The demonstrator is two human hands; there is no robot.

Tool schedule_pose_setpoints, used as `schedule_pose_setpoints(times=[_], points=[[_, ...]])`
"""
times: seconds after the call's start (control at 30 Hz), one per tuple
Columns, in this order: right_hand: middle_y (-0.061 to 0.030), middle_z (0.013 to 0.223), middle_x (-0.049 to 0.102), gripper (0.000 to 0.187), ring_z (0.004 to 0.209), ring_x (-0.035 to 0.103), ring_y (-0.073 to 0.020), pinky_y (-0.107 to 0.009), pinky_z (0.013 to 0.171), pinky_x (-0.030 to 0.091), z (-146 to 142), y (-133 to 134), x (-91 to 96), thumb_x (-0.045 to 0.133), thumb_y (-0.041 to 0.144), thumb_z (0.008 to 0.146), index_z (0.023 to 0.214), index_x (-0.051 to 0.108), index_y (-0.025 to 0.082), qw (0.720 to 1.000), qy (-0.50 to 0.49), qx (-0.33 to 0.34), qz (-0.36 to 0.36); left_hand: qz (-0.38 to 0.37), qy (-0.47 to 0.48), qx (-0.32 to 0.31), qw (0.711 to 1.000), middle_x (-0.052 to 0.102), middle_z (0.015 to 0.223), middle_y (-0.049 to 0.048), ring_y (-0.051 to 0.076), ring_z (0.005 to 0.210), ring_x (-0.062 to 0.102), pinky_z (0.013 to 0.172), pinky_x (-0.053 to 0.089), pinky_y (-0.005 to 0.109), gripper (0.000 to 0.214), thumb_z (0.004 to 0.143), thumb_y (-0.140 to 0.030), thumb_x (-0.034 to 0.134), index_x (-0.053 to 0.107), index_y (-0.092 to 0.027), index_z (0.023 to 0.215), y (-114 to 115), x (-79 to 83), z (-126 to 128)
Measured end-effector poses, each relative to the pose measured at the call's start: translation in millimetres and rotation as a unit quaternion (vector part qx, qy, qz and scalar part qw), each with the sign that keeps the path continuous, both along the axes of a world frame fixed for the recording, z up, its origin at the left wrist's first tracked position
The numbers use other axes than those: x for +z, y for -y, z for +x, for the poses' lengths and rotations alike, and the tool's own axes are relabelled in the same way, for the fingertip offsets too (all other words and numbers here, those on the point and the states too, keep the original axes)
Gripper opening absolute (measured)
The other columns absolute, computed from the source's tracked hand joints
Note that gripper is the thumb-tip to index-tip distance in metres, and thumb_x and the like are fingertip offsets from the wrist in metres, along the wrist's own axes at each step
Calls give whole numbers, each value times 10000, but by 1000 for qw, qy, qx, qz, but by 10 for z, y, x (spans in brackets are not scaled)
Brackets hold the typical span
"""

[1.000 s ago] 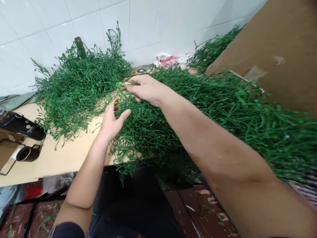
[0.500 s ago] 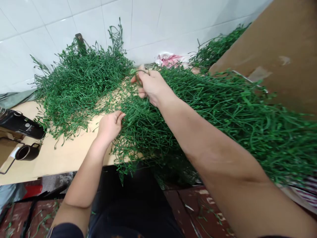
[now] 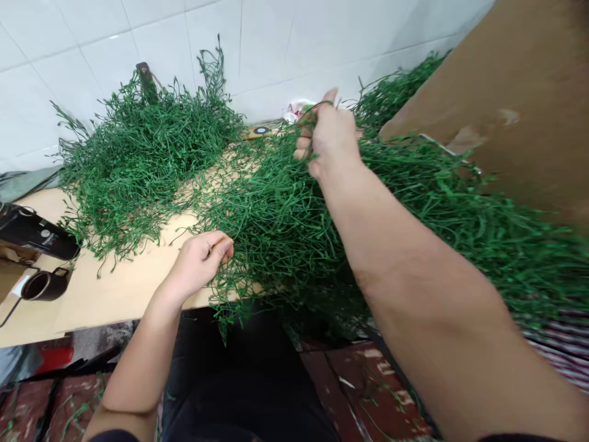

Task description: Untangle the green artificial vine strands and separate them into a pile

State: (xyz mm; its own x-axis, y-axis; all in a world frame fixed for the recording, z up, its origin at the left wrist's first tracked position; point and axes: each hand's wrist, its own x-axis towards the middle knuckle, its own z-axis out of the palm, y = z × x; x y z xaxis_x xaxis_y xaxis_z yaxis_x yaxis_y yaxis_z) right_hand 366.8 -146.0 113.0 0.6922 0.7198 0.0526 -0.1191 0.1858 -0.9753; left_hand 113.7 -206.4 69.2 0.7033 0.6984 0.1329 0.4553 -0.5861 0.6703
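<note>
A big tangle of thin green plastic stems point(image 3: 414, 209) covers the right half of the tan board point(image 3: 115, 288). My right hand point(image 3: 329, 135) is raised over it near the tiled wall, fingers pinched round a green stem pulled up from the tangle. My left hand point(image 3: 200, 261) rests at the tangle's near left edge, fingers curled shut on a few green stems. A second heap of green stems point(image 3: 142, 159) lies at the back left, apart from both hands.
A large brown cardboard sheet point(image 3: 515, 92) leans at the right. A black flask point(image 3: 37, 230) and a dark cup point(image 3: 43, 285) sit at the left edge. Pink-and-white cloth point(image 3: 297, 110) lies by the white tiled wall. Reddish floor below holds stem scraps.
My right hand has lifted up and to the right, drawing a stem out of the tangle. My left hand has closed from open fingers and slid down toward the board's near edge.
</note>
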Motion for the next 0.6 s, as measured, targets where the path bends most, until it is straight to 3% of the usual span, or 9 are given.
schedule_pose_setpoints(times=[0.13,0.23,0.33,0.43,0.5,0.6], points=[[47,501,328,488,397,248,-54,-223,375,205,-263,99,104,360,671,810,635,396,217,998,26,45,28,70,-98,67,990,616,1020,90,215,942,578,851,455,366,256,825,-327,500,616,-160,981,-161,-115,94],[43,500,355,503,400,235,-45,-214,384,188,-411,129,140,318,677,822,647,392,211,996,39,70,38,95,-33,126,987,552,1185,134,225,1006,562,882,458,392,419,827,-375,504,533,-138,1171,-200,-112,126],[36,549,397,482,406,242,-37,-212,389,183,-560,170,152,324,650,838,666,389,204,994,38,87,54,117,59,142,981,510,1255,141,219,1019,551,864,463,377,557,792,-452,548,460,-158,1257,-216,-62,212],[29,583,414,478,412,247,-38,-223,392,188,-694,216,179,321,636,848,660,385,202,991,44,114,52,99,78,115,985,589,1146,107,196,936,572,814,458,335,529,778,-480,562,502,-175,1206,-241,-50,366],[24,599,414,470,418,256,-41,-235,397,193,-721,222,204,347,621,849,640,382,201,989,67,121,55,48,61,88,993,653,920,62,162,792,582,741,445,301,388,845,-476,457,588,-173,1048,-251,-81,441],[11,616,429,465,431,265,-56,-255,408,204,-628,151,199,353,608,853,615,370,208,988,118,80,68,-10,63,58,996,599,655,15,127,628,537,642,399,266,442,911,-464,287,596,-171,792,-224,-157,441]])
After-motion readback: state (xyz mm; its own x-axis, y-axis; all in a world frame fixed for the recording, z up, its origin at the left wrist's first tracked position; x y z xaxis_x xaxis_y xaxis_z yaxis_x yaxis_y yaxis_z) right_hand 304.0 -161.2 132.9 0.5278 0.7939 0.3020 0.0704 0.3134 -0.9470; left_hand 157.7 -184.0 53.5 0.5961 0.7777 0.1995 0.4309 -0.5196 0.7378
